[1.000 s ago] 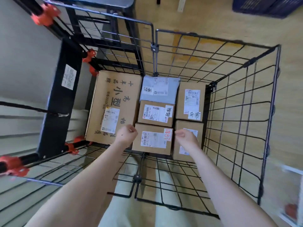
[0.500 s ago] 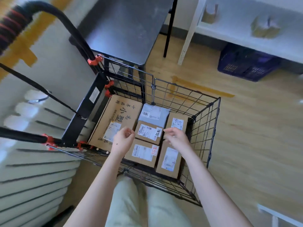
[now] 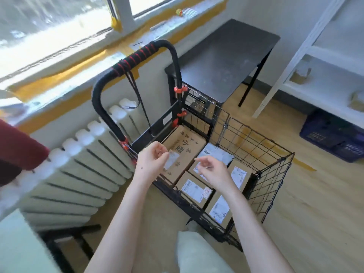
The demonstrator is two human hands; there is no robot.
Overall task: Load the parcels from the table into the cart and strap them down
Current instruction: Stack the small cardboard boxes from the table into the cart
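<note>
6 parcels (image 3: 195,189) lay packed in the wire cart (image 3: 256,142) on the floor: a large box (image 3: 183,142) at the left, a grey bag (image 3: 216,154) at the far side, smaller boxes nearer. The left hand (image 3: 151,162) and right hand (image 3: 214,170) hovered just above them, fingers loosely curled, grasping nothing. A black strap (image 3: 137,95) hung from the cart's handle (image 3: 136,58). A dark worktop (image 3: 226,60) stood beyond.

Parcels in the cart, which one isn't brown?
The grey soft bag at the far end of the cart, beside the big box. All the rest are brown cardboard boxes.
</note>
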